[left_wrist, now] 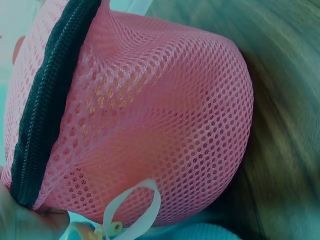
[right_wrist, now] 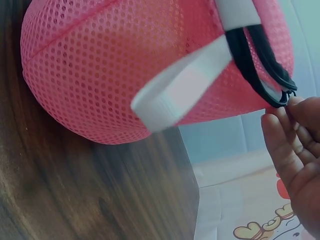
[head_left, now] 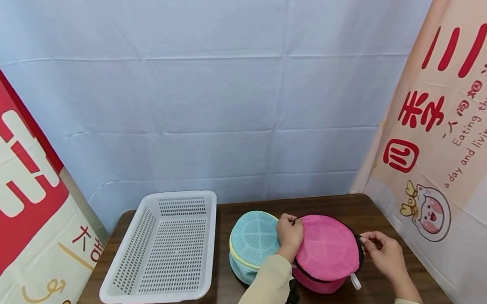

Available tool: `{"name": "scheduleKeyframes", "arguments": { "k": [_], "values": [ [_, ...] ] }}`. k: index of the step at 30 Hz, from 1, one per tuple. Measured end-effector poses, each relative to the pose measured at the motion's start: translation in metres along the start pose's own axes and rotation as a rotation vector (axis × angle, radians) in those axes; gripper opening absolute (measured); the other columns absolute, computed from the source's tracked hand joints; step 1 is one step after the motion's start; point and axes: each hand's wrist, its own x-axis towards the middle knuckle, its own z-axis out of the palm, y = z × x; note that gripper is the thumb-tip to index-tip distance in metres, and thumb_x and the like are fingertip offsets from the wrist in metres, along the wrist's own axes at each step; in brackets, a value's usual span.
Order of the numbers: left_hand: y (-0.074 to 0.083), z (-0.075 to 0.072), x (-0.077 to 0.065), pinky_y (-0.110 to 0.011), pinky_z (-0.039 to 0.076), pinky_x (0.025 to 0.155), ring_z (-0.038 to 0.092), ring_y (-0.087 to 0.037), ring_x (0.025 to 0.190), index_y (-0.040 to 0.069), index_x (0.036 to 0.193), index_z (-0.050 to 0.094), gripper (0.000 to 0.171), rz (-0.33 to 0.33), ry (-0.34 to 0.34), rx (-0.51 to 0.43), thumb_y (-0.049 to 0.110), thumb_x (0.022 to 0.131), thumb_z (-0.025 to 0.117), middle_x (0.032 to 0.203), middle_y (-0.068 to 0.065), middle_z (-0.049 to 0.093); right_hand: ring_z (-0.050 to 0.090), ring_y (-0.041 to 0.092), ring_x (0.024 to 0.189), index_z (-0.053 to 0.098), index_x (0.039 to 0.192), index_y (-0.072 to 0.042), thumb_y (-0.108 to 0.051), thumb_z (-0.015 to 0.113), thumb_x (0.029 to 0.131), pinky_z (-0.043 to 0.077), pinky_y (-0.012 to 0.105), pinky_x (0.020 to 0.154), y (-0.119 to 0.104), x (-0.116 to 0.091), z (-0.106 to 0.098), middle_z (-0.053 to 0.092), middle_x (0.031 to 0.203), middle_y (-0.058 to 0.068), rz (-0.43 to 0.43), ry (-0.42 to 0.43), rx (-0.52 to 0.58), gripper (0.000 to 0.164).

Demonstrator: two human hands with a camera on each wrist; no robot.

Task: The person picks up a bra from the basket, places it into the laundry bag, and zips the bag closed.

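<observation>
A round pink mesh laundry bag point(head_left: 326, 248) with a black zipper point(left_wrist: 50, 100) round its top stands at the right of the table. My left hand point(head_left: 290, 234) pinches its black edge at the upper left. On the opposite side, thumb and fingers of my right hand point(head_left: 384, 253) pinch the zipper's end. Close by in the right wrist view, the two black zipper bands point(right_wrist: 255, 65) stand slightly apart. A white loop tag point(right_wrist: 185, 85) hangs from the bag's side. Left of it sits a teal mesh bag point(head_left: 254, 237) with yellow trim, partly hidden by my left arm.
A white plastic basket point(head_left: 213, 240) with slotted walls stands on the left of the dark wooden table point(head_left: 252, 207). A pale cloth point(head_left: 222, 101) hangs behind the table, with printed cloths at both sides.
</observation>
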Motion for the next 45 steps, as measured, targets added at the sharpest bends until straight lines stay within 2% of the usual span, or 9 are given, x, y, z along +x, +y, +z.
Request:
{"name": "scheduleKeyframes", "arguments": {
  "k": [8,13,18,23,27,32,41,45],
  "values": [
    [0.001,0.006,-0.005,-0.029,0.041,0.056,0.047,-0.013,0.06,0.008,0.068,0.053,0.015,-0.04,0.055,-0.046,-0.001,0.077,0.062,0.063,0.002,0.048,0.054,0.001,0.056,0.066,0.086,0.003,0.0,0.065,0.084,0.044,0.017,0.048,0.006,0.0,0.0,0.063,0.069,0.007,-0.029,0.037,-0.038,0.004],
    [0.0,0.014,-0.011,-0.029,0.039,0.055,0.045,-0.011,0.058,0.009,0.066,0.051,0.018,-0.076,0.106,-0.086,-0.003,0.075,0.06,0.061,0.004,0.046,0.05,0.0,0.056,0.067,0.084,0.002,-0.001,0.066,0.083,0.04,0.016,0.048,0.01,0.0,-0.001,0.062,0.067,0.004,-0.03,0.08,-0.085,0.004],
    [0.001,0.022,-0.017,-0.029,0.038,0.053,0.045,-0.012,0.057,0.009,0.065,0.05,0.019,-0.025,0.187,-0.109,-0.006,0.072,0.06,0.06,0.005,0.044,0.047,0.0,0.056,0.067,0.082,0.002,-0.001,0.067,0.082,0.037,0.016,0.05,0.013,-0.001,-0.002,0.063,0.069,0.007,-0.028,0.122,-0.111,0.003],
    [0.003,0.026,-0.022,-0.029,0.038,0.055,0.044,-0.013,0.059,0.009,0.066,0.049,0.02,-0.02,0.201,-0.099,-0.006,0.074,0.06,0.062,0.005,0.043,0.046,0.0,0.054,0.067,0.081,0.0,-0.004,0.067,0.082,0.035,0.017,0.052,0.015,-0.004,-0.002,0.065,0.072,0.008,-0.009,0.169,-0.144,0.004],
    [0.003,0.027,-0.022,-0.031,0.038,0.057,0.045,-0.014,0.06,0.009,0.067,0.048,0.021,-0.049,0.213,-0.111,-0.007,0.075,0.058,0.063,0.003,0.043,0.048,-0.001,0.052,0.067,0.082,0.0,-0.004,0.066,0.084,0.037,0.014,0.05,0.017,-0.005,-0.002,0.065,0.07,0.006,0.023,0.165,-0.132,0.005],
    [0.002,0.027,-0.02,-0.034,0.039,0.059,0.045,-0.017,0.063,0.009,0.068,0.047,0.021,-0.052,0.245,-0.111,-0.007,0.076,0.058,0.065,0.002,0.043,0.051,-0.001,0.052,0.067,0.084,0.002,-0.002,0.065,0.084,0.041,0.014,0.048,0.018,-0.006,-0.002,0.064,0.068,0.006,0.041,0.141,-0.094,0.004],
    [0.001,0.03,-0.021,-0.037,0.039,0.064,0.046,-0.02,0.067,0.009,0.069,0.045,0.023,-0.041,0.312,-0.101,-0.008,0.077,0.059,0.069,0.001,0.04,0.053,0.001,0.052,0.067,0.086,0.002,-0.002,0.064,0.085,0.042,0.015,0.048,0.016,-0.006,-0.002,0.063,0.066,0.006,0.05,0.106,-0.075,0.005],
    [0.002,0.032,-0.022,-0.037,0.039,0.065,0.045,-0.019,0.068,0.009,0.07,0.044,0.023,-0.075,0.329,-0.127,-0.008,0.078,0.058,0.071,0.0,0.04,0.054,0.001,0.052,0.066,0.087,0.003,-0.002,0.063,0.085,0.041,0.015,0.047,0.017,-0.006,-0.003,0.064,0.068,0.008,0.052,0.091,-0.077,0.006]
  ]
}}
